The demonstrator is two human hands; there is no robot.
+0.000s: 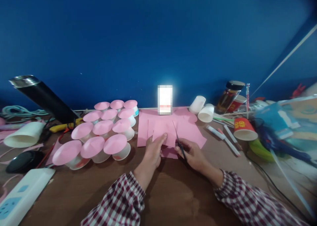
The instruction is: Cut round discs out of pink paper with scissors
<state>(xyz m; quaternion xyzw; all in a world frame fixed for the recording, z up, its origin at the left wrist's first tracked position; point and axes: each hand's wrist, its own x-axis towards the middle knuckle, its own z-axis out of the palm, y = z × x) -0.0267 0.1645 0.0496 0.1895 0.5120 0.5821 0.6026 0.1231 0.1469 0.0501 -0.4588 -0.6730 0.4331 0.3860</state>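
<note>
My left hand [155, 151] pinches the lower left part of a pink paper sheet [163, 128], thumb on top. In my right hand [193, 153] is a pair of dark-handled scissors [181, 148], its blades pointing away from me along the sheet's right side. Whether the blades bite into the paper cannot be made out. Beneath and behind lie larger pink sheets [143, 120], and a smaller pink piece [169, 153] shows between my hands. To the left stand several upturned paper cups [122, 152] topped with pink paper cones [115, 144].
A black thermos [47, 98], a power strip [27, 194] and a tipped cup [24, 135] are at left. On the right lie white cups [206, 113], markers [231, 146], a red cup [244, 128], a dark-lidded bottle [229, 97] and plastic bags [279, 120]. A bright blurred-out phone-like panel [164, 98] stands behind the sheets.
</note>
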